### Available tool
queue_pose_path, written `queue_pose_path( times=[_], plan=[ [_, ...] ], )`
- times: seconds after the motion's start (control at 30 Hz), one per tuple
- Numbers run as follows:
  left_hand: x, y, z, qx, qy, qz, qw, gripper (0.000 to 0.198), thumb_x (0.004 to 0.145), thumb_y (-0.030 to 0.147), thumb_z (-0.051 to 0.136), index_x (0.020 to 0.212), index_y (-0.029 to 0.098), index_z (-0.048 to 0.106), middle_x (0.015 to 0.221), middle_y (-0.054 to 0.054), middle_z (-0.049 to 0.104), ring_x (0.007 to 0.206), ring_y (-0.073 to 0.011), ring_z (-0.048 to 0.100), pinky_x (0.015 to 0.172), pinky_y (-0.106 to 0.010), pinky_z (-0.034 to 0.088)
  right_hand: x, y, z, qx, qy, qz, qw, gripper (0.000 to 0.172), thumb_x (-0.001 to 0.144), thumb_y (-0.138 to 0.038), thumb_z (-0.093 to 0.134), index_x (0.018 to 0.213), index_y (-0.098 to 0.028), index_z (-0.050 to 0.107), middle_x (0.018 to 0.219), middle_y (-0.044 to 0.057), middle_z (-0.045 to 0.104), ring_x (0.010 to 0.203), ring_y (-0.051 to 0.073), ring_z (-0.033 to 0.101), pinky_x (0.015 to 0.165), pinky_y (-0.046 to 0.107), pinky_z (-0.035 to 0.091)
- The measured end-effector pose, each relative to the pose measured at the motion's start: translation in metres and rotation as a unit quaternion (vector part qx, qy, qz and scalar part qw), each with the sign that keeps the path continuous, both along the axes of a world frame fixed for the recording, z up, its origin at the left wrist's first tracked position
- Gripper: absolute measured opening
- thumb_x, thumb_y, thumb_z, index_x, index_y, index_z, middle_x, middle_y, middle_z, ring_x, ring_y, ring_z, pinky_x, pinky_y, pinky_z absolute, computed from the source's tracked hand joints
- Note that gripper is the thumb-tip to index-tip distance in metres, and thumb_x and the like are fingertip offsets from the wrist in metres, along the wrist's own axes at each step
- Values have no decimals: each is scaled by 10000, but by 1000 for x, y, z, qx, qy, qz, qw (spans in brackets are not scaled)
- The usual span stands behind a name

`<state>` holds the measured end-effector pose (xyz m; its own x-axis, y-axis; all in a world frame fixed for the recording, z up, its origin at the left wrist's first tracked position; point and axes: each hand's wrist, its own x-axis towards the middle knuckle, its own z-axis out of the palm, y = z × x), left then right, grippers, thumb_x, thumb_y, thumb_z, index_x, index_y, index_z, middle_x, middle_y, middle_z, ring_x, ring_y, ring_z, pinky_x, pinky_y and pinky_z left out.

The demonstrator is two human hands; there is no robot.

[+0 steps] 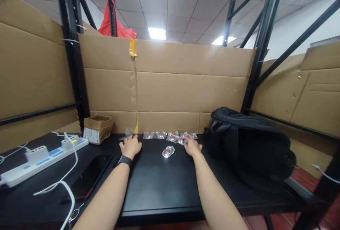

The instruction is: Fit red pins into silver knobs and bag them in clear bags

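Observation:
My left hand (130, 147), a dark watch band on its wrist, lies low over the tabletop with fingers forward and a little apart. Its fingertips reach the near edge of a crumpled clear plastic bag (129, 132). On the right, the fingers of my right hand (192, 147) are bent onto a bagged shiny disc (182, 140) at the end of a row; the fingertips are partly hidden. Several more clear packets (160, 135) with silver and red round pieces line the back. Between my hands, two shiny round discs (166, 152) overlap, unbagged.
A black backpack (247, 148) fills the right side. To the left are an open cardboard box (98, 129), a white power strip (45, 161) with cables, a dark phone or tablet (91, 173) and keys (75, 214). Cardboard panels (170, 88) wall the black table (159, 187).

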<state>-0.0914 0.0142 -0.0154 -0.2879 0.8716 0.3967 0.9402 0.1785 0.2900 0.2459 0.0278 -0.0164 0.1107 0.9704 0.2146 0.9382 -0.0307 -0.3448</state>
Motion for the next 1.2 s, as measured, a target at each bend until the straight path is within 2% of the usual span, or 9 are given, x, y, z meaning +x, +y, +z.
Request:
queue_pose_path(
  times=[0.2,0.37,0.47,0.53,0.63,0.73,0.8,1.0,1.2],
  plan=[
    [3,1,-3,14,2,-20,1000,426,855,305,514,1258,206,613,1395,-201,528,1327,-398,402,1000,-631,312,-4,1,0,98,34,-14,995,233,805,-222,697,1023,-267,764,1223,126,645,1185,321,548,955,477,400],
    [24,1,12,103,-74,-181,975,311,884,303,511,1157,247,650,1309,-118,598,1229,-312,520,1035,-530,375,-3,5,2,171,171,44,969,154,784,-169,655,858,-180,790,1002,127,730,1011,265,666,939,372,475],
    [54,-1,10,92,-193,-355,910,322,907,361,533,1183,225,627,1245,-100,649,1125,-244,612,1029,-409,440,-16,4,5,197,246,82,946,204,755,-173,660,922,-172,777,1026,104,744,1008,246,682,944,349,500],
    [77,-2,5,59,-304,-415,855,425,905,429,571,1280,228,565,1334,-107,610,1124,-230,631,1020,-385,465,-31,0,7,197,367,147,897,241,756,-236,675,967,-158,759,1050,110,741,974,246,695,881,349,541],
    [103,-4,0,19,-485,-411,772,537,890,476,613,1339,207,497,1341,-154,602,1089,-239,661,943,-391,527,-54,-7,9,164,507,237,812,358,734,-331,729,1046,-157,719,1076,112,726,924,244,703,789,344,576],
    [107,-8,2,10,-602,-389,697,560,834,431,713,1295,191,505,1244,-165,655,969,-219,702,842,-366,575,-68,-13,11,134,528,246,801,421,694,-404,776,1035,-165,713,1005,99,721,783,219,693,671,330,583],
    [101,-10,7,4,-635,-386,670,580,792,386,772,1274,192,514,1182,-154,686,900,-194,715,818,-345,582,-71,-16,13,117,518,242,812,416,689,-457,775,982,-165,727,899,89,723,674,202,665,589,317,560],
    [90,-17,14,-19,-609,-427,668,737,651,324,883,1291,187,547,1147,-147,717,954,-230,719,876,-397,574,-66,-19,16,89,517,217,823,425,758,-598,679,767,-173,690,640,46,664,546,182,618,485,273,457],
    [94,-14,11,-7,-484,-472,737,510,652,365,862,1085,137,715,1141,-158,734,1039,-277,701,995,-452,512,-69,-21,12,-9,622,195,758,469,689,-615,758,738,-167,625,590,12,620,495,143,593,498,263,475]
  ],
)
